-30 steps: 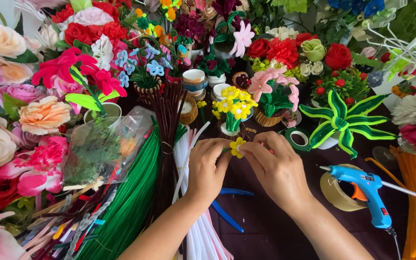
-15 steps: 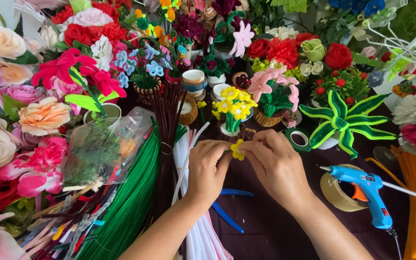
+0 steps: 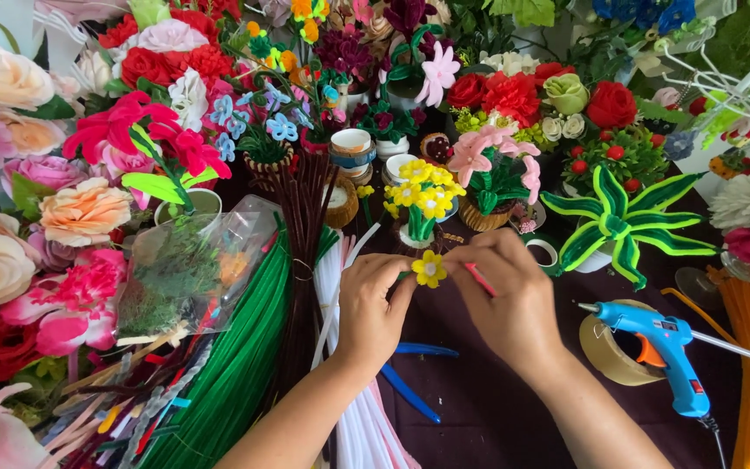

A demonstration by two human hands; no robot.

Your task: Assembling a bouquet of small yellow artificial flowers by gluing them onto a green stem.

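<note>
Nearest our body, on the dark tablecloth (image 3: pixel 479 408), a pair of blue-handled pliers (image 3: pixel 414 373) lies under our forearms, with bundles of white pipe cleaners (image 3: pixel 362 434) and green pipe cleaners (image 3: pixel 236 382) running away from us on the left. To the right a blue glue gun (image 3: pixel 661 347) rests across a roll of tan tape (image 3: pixel 605 352), nozzle pointing left toward our hands.

Just beyond, our left hand (image 3: pixel 371 308) pinches a small yellow flower (image 3: pixel 430 267) from its left side, fingers closed narrowly on its edge or stem; the stem itself is hidden. Our right hand (image 3: pixel 505 300) touches the flower from the right and grips a thin pink pipe cleaner (image 3: pixel 479 280), whose long axis slants from the flower down toward the right. The flower sits between both hands, face up toward us; both hands are equally close.

A clear plastic bag (image 3: pixel 193 278) of green and orange material lies left of the green bundle, crumpled and glossy. Further back stands a small pot of yellow flowers (image 3: pixel 423 200), a striped green plant (image 3: pixel 618 226), and stacked round tape rolls (image 3: pixel 353 152). Farthest, banks of paper roses (image 3: pixel 36 200) and red blooms (image 3: pixel 514 95) fill the rear.
</note>
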